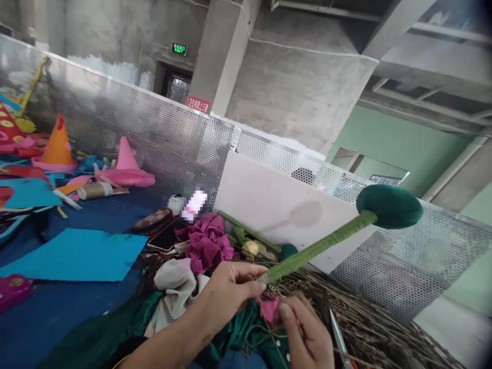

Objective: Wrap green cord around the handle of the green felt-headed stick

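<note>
My left hand (226, 294) is closed in a pinch on the lower end of a stick wrapped in green yarn (323, 247). The stick slants up to the right and bears a dark green, rounded fabric head (390, 206). Just below and to the right is my right hand (307, 330), its thumb and fingers pressed together. A bright pink scrap (269, 309) shows at its thumb tip, and thin green strands hang close by; what exactly the fingers grip is hidden. Dark green fabric (246, 328) lies beneath both hands.
Dry twigs (369, 307) and scissors (338, 330) lie at the right. Magenta cloth (209, 243), grey cloth (175, 282) and a phone (167, 236) are left of my hands. A blue sheet (77, 254) and cone hats (125, 164) lie farther left. A white board (269, 197) leans against the perforated metal barrier (169, 123).
</note>
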A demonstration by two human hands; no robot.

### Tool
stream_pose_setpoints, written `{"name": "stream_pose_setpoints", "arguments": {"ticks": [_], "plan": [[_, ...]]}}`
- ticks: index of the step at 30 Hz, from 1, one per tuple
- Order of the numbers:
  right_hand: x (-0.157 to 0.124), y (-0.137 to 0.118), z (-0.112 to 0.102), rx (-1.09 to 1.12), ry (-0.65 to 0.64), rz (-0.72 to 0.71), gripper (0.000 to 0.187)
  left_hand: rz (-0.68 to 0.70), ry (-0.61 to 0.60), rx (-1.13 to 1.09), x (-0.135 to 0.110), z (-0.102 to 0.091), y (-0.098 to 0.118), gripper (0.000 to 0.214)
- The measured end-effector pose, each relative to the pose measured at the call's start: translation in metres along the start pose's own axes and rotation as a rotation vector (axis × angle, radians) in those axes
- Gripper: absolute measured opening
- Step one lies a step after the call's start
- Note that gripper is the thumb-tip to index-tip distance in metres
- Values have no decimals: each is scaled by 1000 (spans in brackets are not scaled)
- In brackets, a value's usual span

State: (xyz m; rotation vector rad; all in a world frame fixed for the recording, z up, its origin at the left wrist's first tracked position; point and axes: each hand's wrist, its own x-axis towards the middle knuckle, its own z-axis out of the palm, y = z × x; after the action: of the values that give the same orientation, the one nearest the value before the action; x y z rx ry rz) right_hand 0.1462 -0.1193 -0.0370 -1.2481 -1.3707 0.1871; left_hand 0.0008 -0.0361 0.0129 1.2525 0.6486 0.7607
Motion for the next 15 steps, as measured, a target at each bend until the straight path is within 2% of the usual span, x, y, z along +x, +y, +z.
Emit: {"name": "stream_pose_setpoints", "arguments": {"ticks": [2, 4, 6, 9, 11, 15], "plan": [[1, -5, -5, 31, 92, -140, 34, -11, 26, -3, 3, -1, -2, 54], [2, -8, -3, 170, 105, -236, 33, -23, 37, -8, 4, 1, -6, 56], [2, -7, 2, 358, 21, -278, 37, -29, 25, -3, 5, 4, -8, 51], [-1, -3, 9, 581, -109, -201, 45, -16, -11, 31, 3, 8, -8, 36], [-6, 0, 9, 553, -61, -110, 45, -4, -23, 54, 2, 10, -7, 26], [-16, 2, 8, 282, 75, -33, 42, -66, -58, 3, 2, 9, -7, 21]]}}
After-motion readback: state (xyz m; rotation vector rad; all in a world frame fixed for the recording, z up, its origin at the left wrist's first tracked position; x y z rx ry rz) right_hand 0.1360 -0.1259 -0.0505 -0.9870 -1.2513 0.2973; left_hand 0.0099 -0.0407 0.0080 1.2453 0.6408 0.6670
